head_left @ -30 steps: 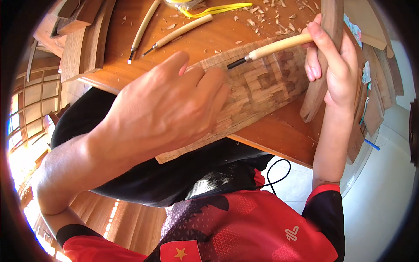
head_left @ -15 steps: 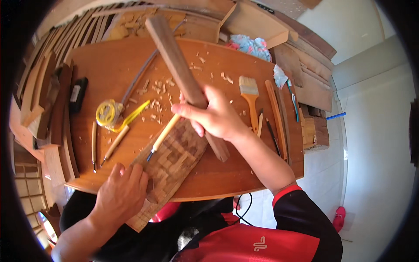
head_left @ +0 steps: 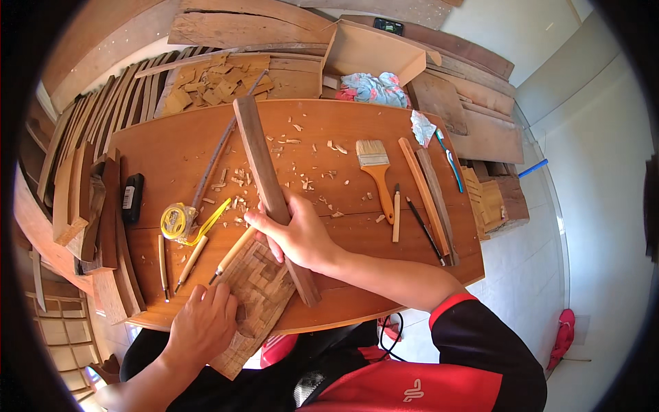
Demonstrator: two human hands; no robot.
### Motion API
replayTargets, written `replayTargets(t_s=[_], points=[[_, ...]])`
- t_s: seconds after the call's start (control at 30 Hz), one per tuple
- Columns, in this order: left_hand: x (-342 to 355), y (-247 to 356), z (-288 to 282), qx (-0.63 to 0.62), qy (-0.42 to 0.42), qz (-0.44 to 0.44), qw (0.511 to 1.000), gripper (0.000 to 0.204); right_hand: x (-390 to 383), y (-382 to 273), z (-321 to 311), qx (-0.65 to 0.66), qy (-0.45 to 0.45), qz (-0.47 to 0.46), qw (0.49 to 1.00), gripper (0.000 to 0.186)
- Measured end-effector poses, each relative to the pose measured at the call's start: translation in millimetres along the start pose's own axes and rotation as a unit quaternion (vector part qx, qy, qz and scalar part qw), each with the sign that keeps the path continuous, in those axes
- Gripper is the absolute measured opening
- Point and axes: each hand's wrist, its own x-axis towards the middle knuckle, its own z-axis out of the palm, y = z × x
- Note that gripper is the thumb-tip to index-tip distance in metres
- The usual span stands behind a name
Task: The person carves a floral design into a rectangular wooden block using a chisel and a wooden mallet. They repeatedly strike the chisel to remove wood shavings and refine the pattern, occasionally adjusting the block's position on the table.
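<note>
My right hand point(head_left: 302, 230) is wrapped round a long dark wooden bar point(head_left: 259, 154), slanting over the table and the board. My left hand point(head_left: 199, 326) has its fingers curled over the left side of a carved wooden board point(head_left: 259, 281), which has a blocky relief and juts past the table's near edge. A carving chisel point(head_left: 233, 252) with a pale handle lies along the board's upper left side. Its blade is close to my left knuckles and its handle end close to my right thumb; whether that hand touches it I cannot tell.
Two more carving tools point(head_left: 191, 264), a tape measure point(head_left: 180, 221) and a black box-shaped object point(head_left: 132, 198) are on the left of the table. Wood shavings point(head_left: 240, 180) are scattered mid-table. Rightward lie a paintbrush point(head_left: 377, 175), pencils, wood strips point(head_left: 427, 196) and a toothbrush point(head_left: 449, 161).
The view has shifted, showing more of the far side. The chisel's blade is nearer my left knuckles than before. My right hand still grips the bar, and my left still holds the board.
</note>
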Motion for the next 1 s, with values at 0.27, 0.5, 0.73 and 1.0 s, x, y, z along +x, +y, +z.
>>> replayTargets(t_s=[0.27, 0.5, 0.73, 1.0], points=[[-1, 1, 1, 0.002, 0.001, -0.002, 1.0, 0.012, 1, -2, -1, -0.008, 0.006, 0.008, 1.0, 0.031], [-2, -3, -4, -0.005, -0.021, 0.006, 1.0, 0.011, 0, -2, -1, -0.009, -0.004, 0.005, 1.0, 0.032], [-3, -7, -18, -0.055, 0.023, 0.023, 0.998, 0.011, -1, -2, -3, 0.01, -0.002, 0.01, 1.0, 0.031], [-11, -10, -17, -0.031, 0.088, 0.061, 0.994, 0.01, 0, -2, -2, 0.002, -0.008, 0.0, 1.0, 0.031]])
